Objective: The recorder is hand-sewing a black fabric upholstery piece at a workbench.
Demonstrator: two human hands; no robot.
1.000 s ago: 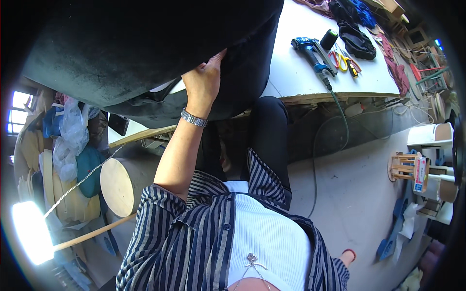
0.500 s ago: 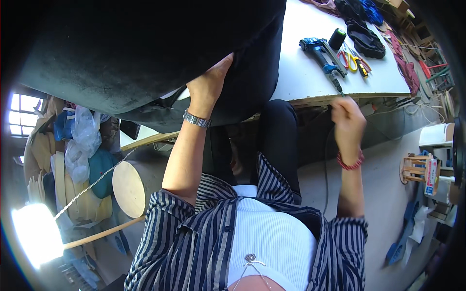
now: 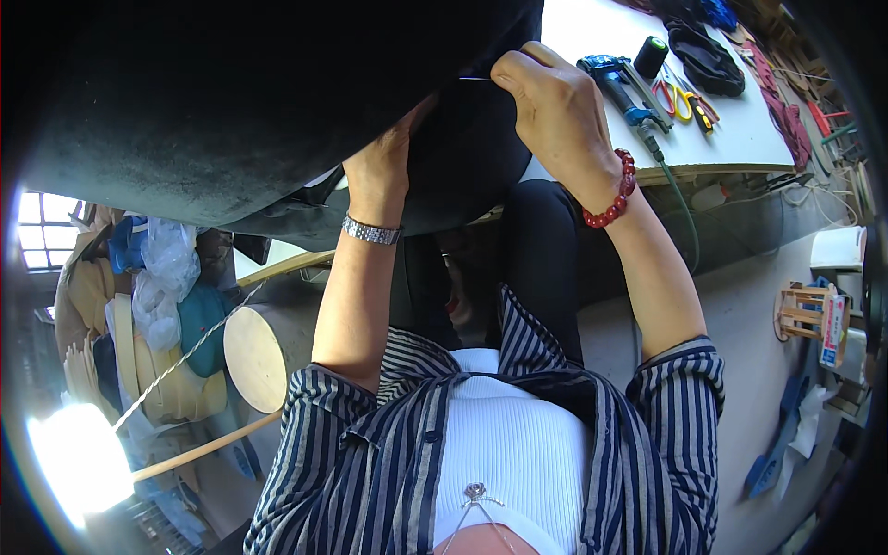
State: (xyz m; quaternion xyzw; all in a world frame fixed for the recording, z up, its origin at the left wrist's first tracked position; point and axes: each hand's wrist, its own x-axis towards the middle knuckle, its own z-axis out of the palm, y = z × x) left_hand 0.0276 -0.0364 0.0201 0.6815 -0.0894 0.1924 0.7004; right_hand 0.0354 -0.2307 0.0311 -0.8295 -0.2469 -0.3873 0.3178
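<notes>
A large piece of black, velvety upholstery [image 3: 231, 120] fills the upper left and rests on the white table. My left hand [image 3: 377, 176], with a metal watch at its wrist, reaches into the fold between two padded parts; its fingers are mostly hidden there. My right hand [image 3: 560, 116], wearing a red bead bracelet, is at the right side of the upholstery with thumb and fingers pinched together. From that pinch a thin, shiny needle [image 3: 476, 79] points left toward the fold near my left fingertips. Any thread is too fine to make out.
On the white table [image 3: 712, 153], right of my right hand, lie a blue staple gun [image 3: 622, 92] with a hose, a black thread spool [image 3: 651, 57], yellow-handled scissors [image 3: 682, 104] and pliers. A bright lamp [image 3: 81, 458] stands lower left, near a round wooden-topped stool [image 3: 254, 359].
My right hand has moved up and left, from beside the table's front edge to the upholstery. The needle now shows in its pinch. My left hand stays in the fold.
</notes>
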